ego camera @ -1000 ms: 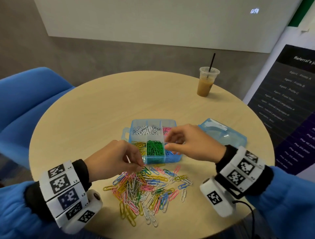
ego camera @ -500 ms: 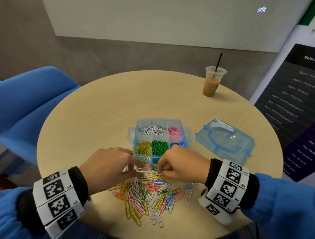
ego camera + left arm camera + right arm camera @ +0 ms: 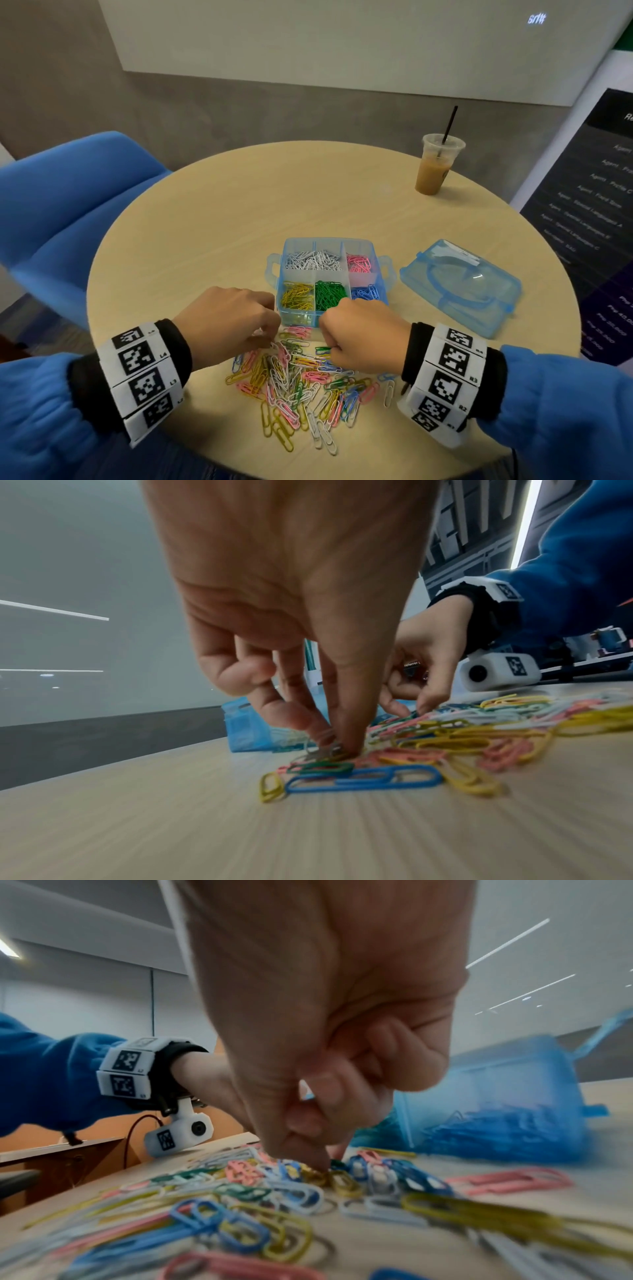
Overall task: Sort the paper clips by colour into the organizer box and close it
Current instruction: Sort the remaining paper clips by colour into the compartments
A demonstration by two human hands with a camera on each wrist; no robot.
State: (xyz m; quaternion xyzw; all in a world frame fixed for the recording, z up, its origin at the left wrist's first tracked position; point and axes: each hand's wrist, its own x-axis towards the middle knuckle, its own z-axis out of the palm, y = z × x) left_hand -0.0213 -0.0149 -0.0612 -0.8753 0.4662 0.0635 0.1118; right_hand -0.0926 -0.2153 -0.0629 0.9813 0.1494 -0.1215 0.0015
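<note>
The clear blue organizer box stands open mid-table, holding white, pink, yellow, green and blue clips in separate compartments. Its lid lies to the right. A mixed pile of paper clips lies in front of the box. My left hand pinches white clips at the pile's far left edge. My right hand is curled, thumb and forefinger pinching a green clip at the pile's far edge.
An iced coffee cup with a black straw stands at the table's far right. A blue chair sits to the left of the round wooden table. A dark printed banner stands on the right.
My right hand came back from over the box's right compartments down to the pile and closed on a clip. My left hand stayed at the pile's left edge, fingers working the clips.
</note>
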